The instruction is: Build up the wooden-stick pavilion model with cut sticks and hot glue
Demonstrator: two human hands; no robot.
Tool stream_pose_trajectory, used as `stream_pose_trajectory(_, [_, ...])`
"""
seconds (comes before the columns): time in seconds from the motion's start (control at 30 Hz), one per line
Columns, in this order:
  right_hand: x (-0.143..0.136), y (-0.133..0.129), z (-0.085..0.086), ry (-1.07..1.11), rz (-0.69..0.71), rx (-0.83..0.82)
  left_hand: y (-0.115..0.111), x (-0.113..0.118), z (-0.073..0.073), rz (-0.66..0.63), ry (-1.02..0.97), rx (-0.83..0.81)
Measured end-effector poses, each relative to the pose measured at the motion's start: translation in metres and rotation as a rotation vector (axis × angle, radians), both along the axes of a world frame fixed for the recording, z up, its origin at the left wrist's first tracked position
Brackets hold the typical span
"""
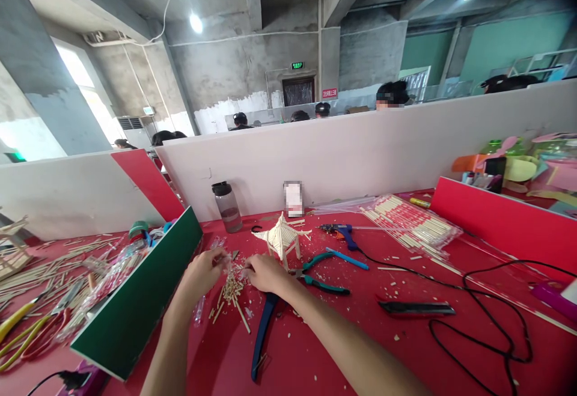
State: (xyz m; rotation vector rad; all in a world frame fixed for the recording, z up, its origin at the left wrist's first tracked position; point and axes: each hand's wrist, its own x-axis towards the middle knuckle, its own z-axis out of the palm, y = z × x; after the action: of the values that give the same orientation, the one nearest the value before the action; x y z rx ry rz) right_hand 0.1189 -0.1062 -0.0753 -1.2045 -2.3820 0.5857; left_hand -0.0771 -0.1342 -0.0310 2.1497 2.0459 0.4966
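**While pinched at both hands, light to lift and quick to crumple**

Nearest, on the red table (216, 366): a blue-handled tool (261, 339), slanting up under the right wrist, head out of sight. Next, both hands, bare and facing inward. Left hand (205, 271): fingers curled in, seemingly closed on clear plastic (228, 262). Right hand (265, 273): likewise drawn together, with clear film at the fingertips. Cannot tell whether one piece or two; too blurred.

Placed right at the fingertips, in and about the gap between hands, not deep in either palm. Judged thin, limp, slippery, almost weightless. Best taken by an edge, between thumb and forefinger; likely to stretch or tear if tugged hard.

Just below, on the table: short sticks (233, 291), loosely heaped. Probably light, stiff, prone to roll and scatter; best gathered along the length.

Just beyond the right hand: a model (282, 237) of pale sticks, upright on legs, roof peaked. Judged rigid but fragile. Hold low by the body, never by the thin roof tips.

To the right: green pliers (325, 285), spread open. Farther: glue gun (345, 235), then bottle (228, 208) and phone (294, 199) by the pale partition (324, 149).
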Motion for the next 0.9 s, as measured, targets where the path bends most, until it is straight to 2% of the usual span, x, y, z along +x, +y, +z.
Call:
stream_pose_trajectory(0.1, [-0.001, 0.002, 0.000, 0.050, -0.015, 0.000, 0.001, 0.007, -0.004, -0.156, -0.055, -0.070])
stream_pose_trajectory(0.27, [-0.002, 0.004, 0.001, 0.120, -0.011, -0.021, 0.000, 0.015, -0.009, -0.278, -0.079, -0.137])
stream_pose_trajectory(0.4, [0.000, 0.002, 0.006, 0.141, -0.006, -0.034, -0.002, 0.016, -0.007, -0.259, -0.039, -0.101])
stream_pose_trajectory(0.6, [0.003, 0.002, 0.006, 0.141, 0.017, -0.052, -0.003, 0.002, 0.000, -0.014, 0.001, 0.098])
stream_pose_trajectory(0.67, [0.004, 0.004, 0.004, 0.146, 0.026, -0.061, -0.002, -0.001, 0.001, -0.035, -0.043, 0.110])
stream_pose_trajectory(0.73, [0.003, 0.004, 0.002, 0.150, 0.034, -0.067, 0.000, -0.002, 0.000, -0.112, -0.090, 0.072])
stream_pose_trajectory(0.9, [0.001, 0.002, 0.000, 0.214, 0.085, -0.058, 0.003, 0.007, -0.005, -0.218, -0.194, -0.029])
